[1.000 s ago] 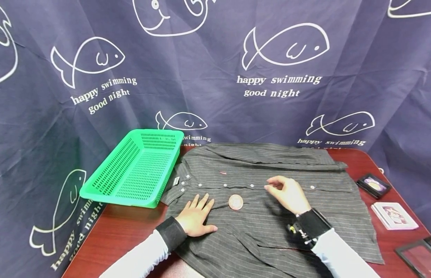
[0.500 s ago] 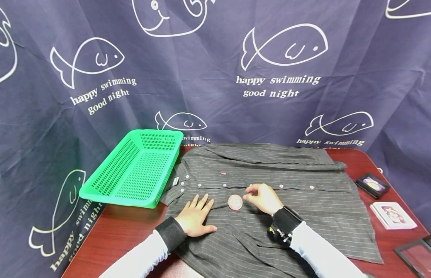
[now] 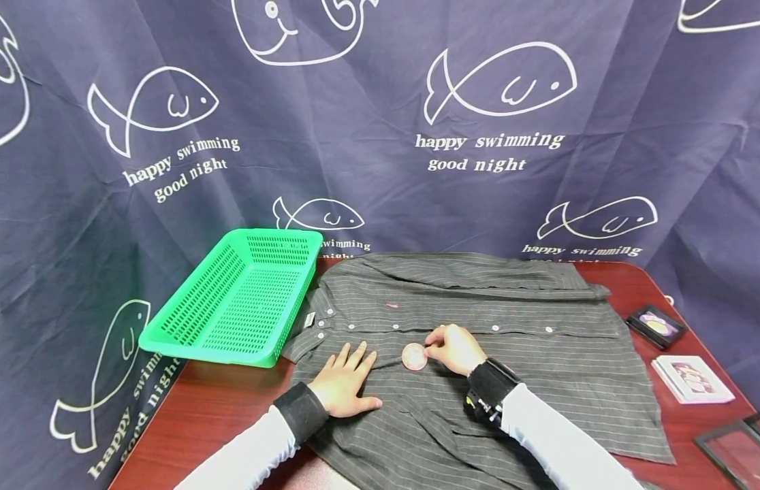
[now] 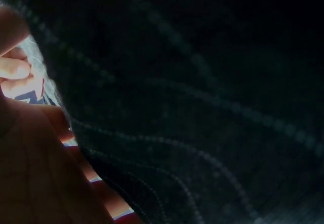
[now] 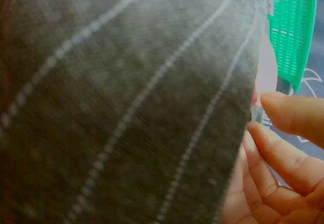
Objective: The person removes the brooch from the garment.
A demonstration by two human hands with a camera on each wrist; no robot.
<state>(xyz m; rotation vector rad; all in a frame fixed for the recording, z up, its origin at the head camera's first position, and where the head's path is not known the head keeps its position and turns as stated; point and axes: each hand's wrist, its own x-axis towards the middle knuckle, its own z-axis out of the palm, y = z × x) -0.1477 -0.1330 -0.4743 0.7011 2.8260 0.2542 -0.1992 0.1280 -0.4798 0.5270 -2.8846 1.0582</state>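
Note:
My left hand [image 3: 346, 386] lies flat with spread fingers on a dark grey shirt with thin white stripes [image 3: 539, 401]. On the shirt, right of that hand, lies a small round disc [image 3: 415, 356], pinkish and pale. My right hand [image 3: 456, 349] has its bent fingers close over the cloth, thumb tip right at the disc's right edge. In the right wrist view, a small gap shows between the thumb [image 5: 288, 112] and forefinger [image 5: 278, 153], and cloth hides most of the disc. Striped cloth fills much of the left wrist view beside the left palm [image 4: 30, 163].
A green slotted basket [image 3: 276, 340] stands at the left by the shirt's collar. Along the right of the red-brown table [image 3: 227, 408] are a black case [image 3: 657, 327], a stack of white cards [image 3: 694, 380] and a dark frame [image 3: 738, 449]. A blue printed curtain [image 3: 386, 150] hangs behind.
My right hand has moved left across the shirt, from near the button row to the disc's right edge. The left hand, the disc and the shirt have stayed in place.

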